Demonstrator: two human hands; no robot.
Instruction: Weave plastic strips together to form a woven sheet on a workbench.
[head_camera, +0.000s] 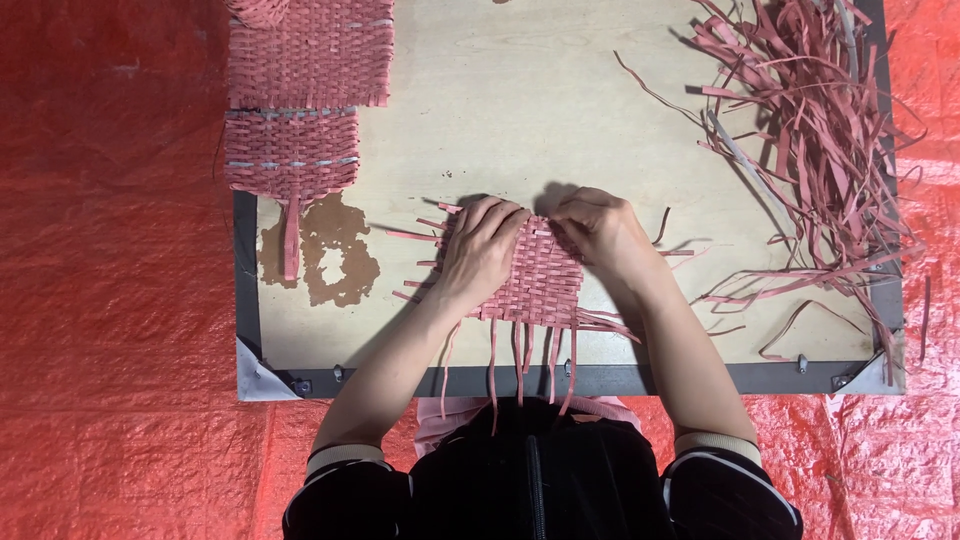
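A small pink woven mat (545, 285) of flat strips lies on the plywood board (500, 110), near its front edge. Loose strip ends stick out on its left side and hang over the board's front rim. My left hand (478, 250) lies flat on the mat's left half, fingers pressing the weave. My right hand (600, 232) rests at the mat's upper right corner, fingers curled and pinching the strips there.
Two finished pink woven mats (300, 95) lie stacked at the board's far left corner. A big heap of loose pink strips (810, 130) fills the right side. A brown stain (335, 250) marks the board. Red tarpaulin (110, 300) surrounds the board.
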